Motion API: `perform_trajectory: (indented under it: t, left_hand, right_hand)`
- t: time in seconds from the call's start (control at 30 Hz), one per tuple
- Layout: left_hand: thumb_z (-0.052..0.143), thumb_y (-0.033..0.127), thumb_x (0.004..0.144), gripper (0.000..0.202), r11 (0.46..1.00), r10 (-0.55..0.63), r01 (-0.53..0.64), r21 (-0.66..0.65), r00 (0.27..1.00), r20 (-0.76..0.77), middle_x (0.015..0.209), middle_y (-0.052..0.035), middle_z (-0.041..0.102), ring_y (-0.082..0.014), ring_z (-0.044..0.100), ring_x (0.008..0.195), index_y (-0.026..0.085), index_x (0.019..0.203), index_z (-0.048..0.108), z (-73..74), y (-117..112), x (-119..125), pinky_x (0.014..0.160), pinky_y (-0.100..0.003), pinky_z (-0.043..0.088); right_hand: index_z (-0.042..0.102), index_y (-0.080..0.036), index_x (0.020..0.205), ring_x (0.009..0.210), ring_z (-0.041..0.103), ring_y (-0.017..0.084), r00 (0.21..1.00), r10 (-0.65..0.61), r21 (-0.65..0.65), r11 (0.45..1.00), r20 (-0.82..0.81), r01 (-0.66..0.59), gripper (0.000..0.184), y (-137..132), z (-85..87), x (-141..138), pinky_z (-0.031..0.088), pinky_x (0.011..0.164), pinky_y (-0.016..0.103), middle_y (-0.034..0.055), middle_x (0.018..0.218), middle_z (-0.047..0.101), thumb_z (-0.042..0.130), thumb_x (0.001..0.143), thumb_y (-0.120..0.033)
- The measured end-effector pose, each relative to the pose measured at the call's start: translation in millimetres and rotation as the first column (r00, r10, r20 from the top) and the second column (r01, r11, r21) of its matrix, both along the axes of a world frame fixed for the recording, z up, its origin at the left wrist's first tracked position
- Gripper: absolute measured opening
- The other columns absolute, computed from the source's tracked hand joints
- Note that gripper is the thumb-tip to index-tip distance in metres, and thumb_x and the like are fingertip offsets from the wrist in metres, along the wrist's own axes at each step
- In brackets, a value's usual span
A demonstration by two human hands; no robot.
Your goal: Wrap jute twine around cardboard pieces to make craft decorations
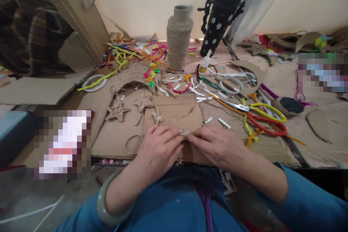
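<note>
Both hands are close together at the near edge of the cardboard work surface. My left hand (163, 146) and my right hand (217, 146) pinch a small pale strip (185, 133) between their fingertips; its material is hard to make out. Just beyond lies a cardboard piece (174, 107) with a curved cut. To the left of it are two twine-wrapped stars (117, 111) and a twine-wrapped crescent (133, 78) with small coloured flowers. A twine loop (132, 144) rests beside my left hand. Scissors (244, 108) with yellow and red handles lie open beyond my right hand.
A twine spool (178, 43) and a black flowered umbrella-like object (217, 25) stand at the back. Near them is a small glue bottle (204, 63). Paper scraps, pipe cleaners (122, 56) and white rings (94, 83) are scattered around. A cardboard box (81, 18) stands back left.
</note>
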State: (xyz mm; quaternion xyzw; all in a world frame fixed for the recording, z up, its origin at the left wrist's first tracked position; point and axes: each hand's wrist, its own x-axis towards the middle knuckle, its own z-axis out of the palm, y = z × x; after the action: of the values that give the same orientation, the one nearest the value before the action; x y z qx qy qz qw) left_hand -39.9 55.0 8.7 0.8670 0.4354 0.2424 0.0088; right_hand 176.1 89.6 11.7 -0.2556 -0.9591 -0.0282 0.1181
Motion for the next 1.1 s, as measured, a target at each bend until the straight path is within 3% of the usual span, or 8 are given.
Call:
perform_trajectory:
  t: [0.23,0.47,0.63,0.77,0.93,1.1]
  left_hand:
    - [0.057,0.022,0.086,0.015,1.0,0.003,-0.003,-0.01,1.0,0.016,0.096,-0.0049,0.074,-0.0213,0.063,0.088,0.019,0.096,0.067,-1.0,0.2,-1.6,0.078,-0.038,0.047]
    - [0.059,0.019,0.084,0.012,0.997,-0.008,0.02,-0.079,0.989,0.146,0.098,-0.0041,0.075,-0.0215,0.064,0.093,0.02,0.089,0.069,-2.6,-0.4,-11.8,0.083,-0.041,0.05]
    - [0.06,0.019,0.084,0.01,0.999,0.043,-0.042,-0.006,0.99,0.135,0.094,-0.0045,0.076,-0.0225,0.066,0.095,0.019,0.087,0.069,-0.7,0.3,-18.0,0.085,-0.043,0.05]
    - [0.061,0.02,0.083,0.01,0.999,-0.002,-0.002,0.035,0.995,0.102,0.095,-0.004,0.076,-0.022,0.065,0.097,0.02,0.089,0.069,2.3,-0.4,-13.5,0.084,-0.04,0.049]
    - [0.059,0.02,0.084,0.009,0.999,-0.034,0.034,-0.001,0.996,0.084,0.091,-0.0014,0.076,-0.0202,0.065,0.092,0.02,0.087,0.068,4.0,0.6,-7.5,0.08,-0.038,0.047]
    - [0.06,0.02,0.083,0.008,0.998,-0.024,0.028,-0.047,0.995,0.095,0.092,-0.002,0.075,-0.0216,0.065,0.094,0.019,0.087,0.068,3.7,0.1,-8.4,0.081,-0.04,0.048]
  right_hand:
    - [0.063,-0.017,0.111,0.071,0.057,0.015,0.999,-0.031,0.014,0.999,0.014,0.031,0.026,1.2,0.0,1.1,0.041,0.06,0.026,0.0073,0.087,0.065,0.048,0.09,-0.016]
    - [0.065,-0.017,0.108,0.074,0.061,0.017,0.998,-0.054,-0.037,0.998,-0.016,0.054,0.026,4.2,-0.8,6.7,0.045,0.061,0.026,0.0083,0.087,0.067,0.045,0.092,-0.019]
    - [0.067,-0.015,0.104,0.074,0.063,0.017,0.997,-0.065,-0.056,0.996,-0.036,0.063,0.025,2.3,1.9,3.3,0.046,0.061,0.027,0.0093,0.087,0.067,0.047,0.091,-0.019]
    - [0.067,-0.016,0.105,0.077,0.064,0.018,0.994,-0.105,-0.139,0.985,-0.039,0.098,0.024,2.9,4.3,3.0,0.048,0.064,0.028,0.0094,0.089,0.067,0.049,0.089,-0.019]
    - [0.066,-0.016,0.105,0.082,0.064,0.017,0.98,-0.175,-0.33,0.935,-0.099,0.134,0.024,5.4,8.5,2.9,0.05,0.071,0.027,0.0078,0.091,0.068,0.047,0.09,-0.017]
    - [0.067,-0.017,0.102,0.075,0.064,0.019,0.981,-0.178,-0.206,0.965,-0.073,0.16,0.022,2.6,8.8,-4.1,0.049,0.064,0.028,0.0071,0.085,0.067,0.049,0.09,-0.021]
